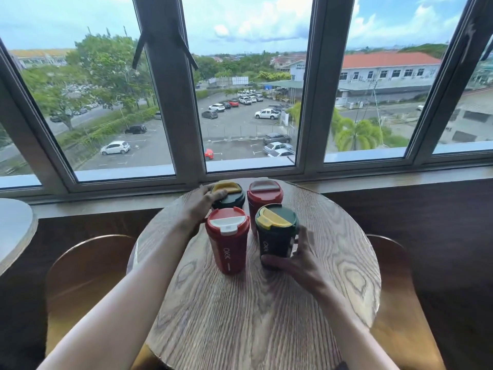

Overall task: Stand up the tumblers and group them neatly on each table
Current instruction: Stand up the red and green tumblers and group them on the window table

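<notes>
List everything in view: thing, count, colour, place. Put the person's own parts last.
Red tumblers: 2, red with white lids; front left and back right, upright.
Green tumblers: 2, dark green with yellow lids; back left and front right, upright.
Round table: 1, wood grain, centre, under the tumblers.
Second table: 1, pale top, far left edge.
Chairs: 2, brown, left and right of the round table.
Windows: grey frames, behind the table.
Left hand: on the back left green tumbler.
Right hand: around the front right green tumbler.

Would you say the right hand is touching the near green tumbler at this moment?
Touching. In the head view, the right hand wraps the lower body of the near green tumbler, thumb pressed across its front near the base.
</notes>
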The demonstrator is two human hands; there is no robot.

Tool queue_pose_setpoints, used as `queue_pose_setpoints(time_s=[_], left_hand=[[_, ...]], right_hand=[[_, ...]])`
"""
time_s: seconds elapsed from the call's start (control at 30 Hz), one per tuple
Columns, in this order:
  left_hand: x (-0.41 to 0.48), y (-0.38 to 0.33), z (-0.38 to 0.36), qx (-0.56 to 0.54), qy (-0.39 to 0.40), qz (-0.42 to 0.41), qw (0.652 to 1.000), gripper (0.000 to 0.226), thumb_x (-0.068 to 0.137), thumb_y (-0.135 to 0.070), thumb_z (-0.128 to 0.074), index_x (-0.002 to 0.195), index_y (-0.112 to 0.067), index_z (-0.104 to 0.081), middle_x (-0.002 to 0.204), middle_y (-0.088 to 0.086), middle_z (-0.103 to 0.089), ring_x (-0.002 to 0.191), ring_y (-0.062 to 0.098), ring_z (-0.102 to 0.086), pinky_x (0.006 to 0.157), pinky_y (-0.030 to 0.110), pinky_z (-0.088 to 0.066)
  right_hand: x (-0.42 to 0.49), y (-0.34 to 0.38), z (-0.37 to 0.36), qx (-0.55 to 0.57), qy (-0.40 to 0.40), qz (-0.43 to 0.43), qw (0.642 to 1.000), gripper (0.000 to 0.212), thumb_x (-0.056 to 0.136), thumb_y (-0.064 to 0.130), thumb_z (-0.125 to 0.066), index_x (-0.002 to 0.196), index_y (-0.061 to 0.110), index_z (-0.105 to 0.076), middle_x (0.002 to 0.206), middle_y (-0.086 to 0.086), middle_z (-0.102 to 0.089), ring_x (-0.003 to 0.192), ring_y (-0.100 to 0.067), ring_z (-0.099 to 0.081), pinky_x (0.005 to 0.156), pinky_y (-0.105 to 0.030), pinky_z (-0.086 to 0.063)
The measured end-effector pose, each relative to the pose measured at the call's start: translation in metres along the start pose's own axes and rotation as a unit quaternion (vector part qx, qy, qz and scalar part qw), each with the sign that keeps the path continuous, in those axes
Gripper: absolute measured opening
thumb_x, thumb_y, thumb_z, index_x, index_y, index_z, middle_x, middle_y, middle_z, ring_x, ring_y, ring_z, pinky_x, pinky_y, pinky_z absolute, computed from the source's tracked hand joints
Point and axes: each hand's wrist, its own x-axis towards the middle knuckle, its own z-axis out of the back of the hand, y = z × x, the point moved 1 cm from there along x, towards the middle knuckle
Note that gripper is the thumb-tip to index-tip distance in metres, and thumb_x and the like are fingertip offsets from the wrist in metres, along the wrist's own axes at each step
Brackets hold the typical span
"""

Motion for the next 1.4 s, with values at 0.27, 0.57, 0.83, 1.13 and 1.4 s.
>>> queue_pose_setpoints(time_s=[0.27, 0.57, 0.83, 1.13, 1.4], left_hand=[[-0.004, -0.003, 0.0, 0.012, -0.006, -0.004, 1.0, 0.025, 0.069, -0.042, -0.072, 0.091, -0.03, -0.068, 0.107, 0.003, -0.072, 0.106, 0.027, -0.067, 0.102, 0.05, -0.049], [-0.004, -0.004, 0.001, 0.019, -0.013, -0.003, 1.0, 0.03, 0.067, -0.044, -0.072, 0.094, -0.031, -0.066, 0.114, 0.004, -0.07, 0.11, 0.025, -0.065, 0.105, 0.049, -0.046], [-0.01, -0.009, -0.001, 0.011, -0.018, 0.005, 1.0, 0.025, 0.069, -0.039, -0.071, 0.092, -0.031, -0.067, 0.116, 0.007, -0.07, 0.112, 0.026, -0.065, 0.106, 0.049, -0.046], [-0.013, -0.006, 0.001, 0.039, -0.05, -0.03, 0.998, 0.067, 0.083, -0.062, -0.062, 0.134, -0.019, -0.055, 0.132, 0.002, -0.057, 0.118, 0.022, -0.055, 0.101, 0.045, -0.046], [-0.034, -0.013, 0.038, 0.076, -0.172, -0.094, 0.978, 0.015, 0.093, -0.028, -0.062, 0.101, -0.018, -0.068, 0.101, 0.009, -0.072, 0.094, 0.025, -0.068, 0.072, 0.03, -0.049]], right_hand=[[0.01, -0.002, 0.001, 0.012, 0.041, 0.007, 0.999, 0.081, 0.053, 0.034, -0.084, 0.124, 0.028, -0.046, 0.127, -0.009, -0.049, 0.116, -0.018, -0.054, 0.08, -0.023, -0.056], [0.016, 0.004, 0.009, 0.038, 0.096, -0.008, 0.995, 0.062, 0.065, 0.012, -0.077, 0.117, 0.025, -0.044, 0.119, -0.006, -0.058, 0.113, -0.013, -0.058, 0.078, -0.018, -0.054], [0.02, 0.005, 0.015, 0.05, 0.138, -0.024, 0.989, 0.065, 0.067, 0.012, -0.075, 0.122, 0.026, -0.044, 0.121, 0.002, -0.058, 0.106, 0.008, -0.06, 0.096, -0.021, -0.05], [0.023, 0.027, 0.041, 0.017, 0.023, 0.028, 0.999, 0.058, 0.077, -0.003, -0.058, 0.126, 0.025, -0.05, 0.119, 0.006, -0.062, 0.118, -0.014, -0.058, 0.095, -0.028, -0.048], [0.071, 0.114, 0.034, -0.038, 0.0, 0.131, 0.991, 0.029, 0.086, 0.0, -0.06, 0.109, 0.016, -0.067, 0.098, 0.0, -0.073, 0.094, -0.016, -0.068, 0.085, -0.036, -0.056]])
